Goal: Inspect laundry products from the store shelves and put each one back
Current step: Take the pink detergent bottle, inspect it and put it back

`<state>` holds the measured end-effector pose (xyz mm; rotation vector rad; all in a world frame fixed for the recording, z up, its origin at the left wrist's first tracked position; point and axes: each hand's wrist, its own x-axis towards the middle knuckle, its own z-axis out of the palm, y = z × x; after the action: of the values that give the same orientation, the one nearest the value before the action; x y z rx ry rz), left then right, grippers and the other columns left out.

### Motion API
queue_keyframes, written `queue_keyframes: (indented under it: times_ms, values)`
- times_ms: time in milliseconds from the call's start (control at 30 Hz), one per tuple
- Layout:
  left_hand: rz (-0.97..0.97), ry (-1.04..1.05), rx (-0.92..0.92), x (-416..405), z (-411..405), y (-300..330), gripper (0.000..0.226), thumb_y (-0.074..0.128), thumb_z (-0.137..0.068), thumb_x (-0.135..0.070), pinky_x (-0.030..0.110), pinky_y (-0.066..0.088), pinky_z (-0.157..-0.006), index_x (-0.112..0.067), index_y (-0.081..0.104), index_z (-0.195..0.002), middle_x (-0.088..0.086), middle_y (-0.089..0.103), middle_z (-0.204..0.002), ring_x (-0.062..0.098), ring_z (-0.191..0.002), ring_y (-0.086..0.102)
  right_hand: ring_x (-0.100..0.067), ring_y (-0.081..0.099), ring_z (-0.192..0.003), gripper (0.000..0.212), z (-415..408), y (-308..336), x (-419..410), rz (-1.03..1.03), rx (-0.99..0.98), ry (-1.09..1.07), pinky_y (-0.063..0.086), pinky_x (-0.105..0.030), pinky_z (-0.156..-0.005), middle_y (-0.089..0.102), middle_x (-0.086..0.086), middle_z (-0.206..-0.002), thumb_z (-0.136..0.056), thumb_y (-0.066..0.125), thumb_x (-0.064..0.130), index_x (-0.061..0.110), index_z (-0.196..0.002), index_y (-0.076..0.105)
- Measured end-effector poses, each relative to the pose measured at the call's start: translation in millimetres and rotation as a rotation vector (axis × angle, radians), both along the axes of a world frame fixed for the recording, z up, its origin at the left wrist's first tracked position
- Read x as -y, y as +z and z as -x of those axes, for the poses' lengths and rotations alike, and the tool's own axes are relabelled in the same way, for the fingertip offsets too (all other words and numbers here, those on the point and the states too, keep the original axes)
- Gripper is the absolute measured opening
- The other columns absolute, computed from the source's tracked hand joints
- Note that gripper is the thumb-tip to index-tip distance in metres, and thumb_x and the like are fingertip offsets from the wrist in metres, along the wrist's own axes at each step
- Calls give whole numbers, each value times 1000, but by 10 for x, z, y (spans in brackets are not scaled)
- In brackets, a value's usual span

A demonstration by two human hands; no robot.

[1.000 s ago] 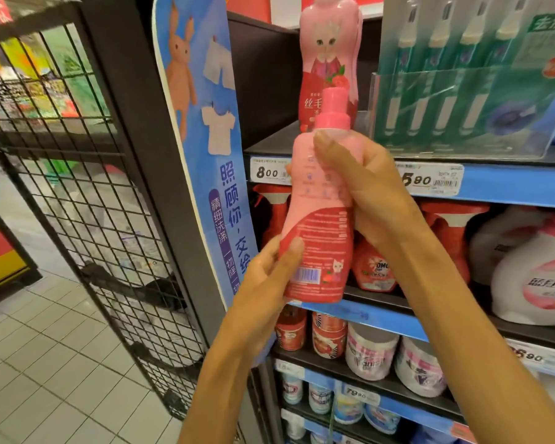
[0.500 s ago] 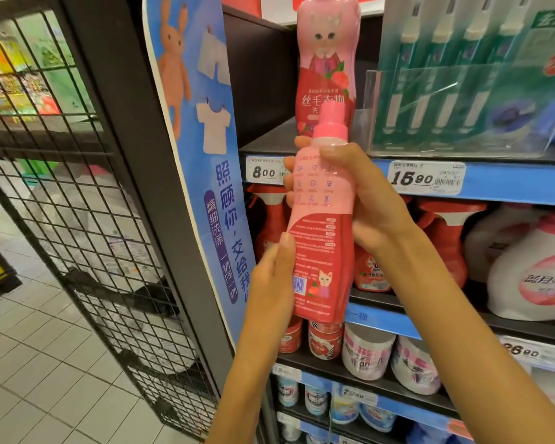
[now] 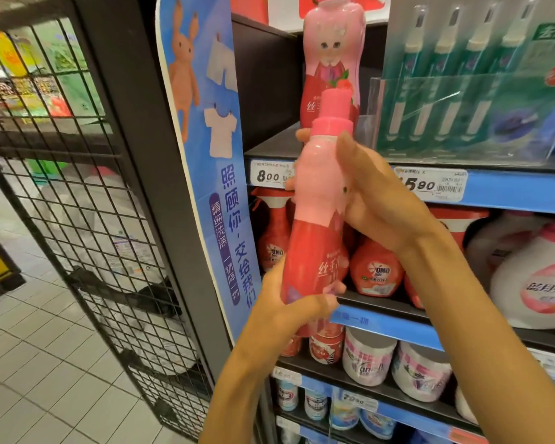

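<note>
Here both hands grasp the pink bottle (image 3: pixel 318 225) before the shelf (image 3: pixel 510 193): left hand (image 3: pixel 289 309) its base, right hand (image 3: pixel 375 200) its neck

Bright shop light all over, no strong shadows. White shine on clear plastic box (image 3: pixel 462 120) on top shelf and on top of standing pink bottle (image 3: pixel 334 43). Held pink bottle (image 3: pixel 318 225) a bit smeary, small print fuzzy. Left hand (image 3: pixel 289 309) and right hand (image 3: pixel 378 200) soft at edges. Wire cage (image 3: pixel 87 203) bends near side of picture. Far-right stuff blurry
</note>
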<state>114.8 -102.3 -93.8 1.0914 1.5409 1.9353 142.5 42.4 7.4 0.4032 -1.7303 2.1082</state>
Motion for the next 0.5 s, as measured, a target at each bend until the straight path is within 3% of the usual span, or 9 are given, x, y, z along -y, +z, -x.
queue_keyframes:
  times_ms: [67,167,233,333,500]
  values:
    - [-30,-129,78,7,-11,-18,42,69,-67,-27,35,56,-80,-25,65,-108,7,70,-109,24,-96,66,-22,70,-86,49,23,-45,35,68,-4,48,59,-38,-79,69,-7,-96,-76,58,39,10,-116,56]
    - [5,-129,175,5,-55,-19,60,71,-66,-30,45,54,-87,-16,56,-122,14,68,-116,32,-103,66,-19,70,-77,28,57,-95,69,147,-22,17,59,-31,-68,71,-8,-91,-89,62,26,8,-111,59]
    - [65,-24,146,21,-30,-13,59,73,-62,-39,33,57,-80,-25,60,-118,0,73,-104,20,-96,70,-18,69,-73,24,43,-89,48,119,-26,-69,57,-29,-65,70,-7,-85,-88,60,24,7,-104,62]
    - [59,58,68,29,-5,95,28,68,-78,-43,21,55,-74,-31,68,-103,-2,74,-101,15,-94,71,-19,66,-72,34,9,-64,13,20,-33,-216,56,-28,-64,67,-11,-85,-82,67,30,5,-105,61]
    - [-2,123,105,31,-97,213,36,59,-73,-58,19,55,-67,-30,73,-91,2,76,-95,17,-86,73,-20,68,-77,42,-12,16,-14,16,55,-147,57,-30,-71,70,-10,-88,-83,60,36,2,-108,64]
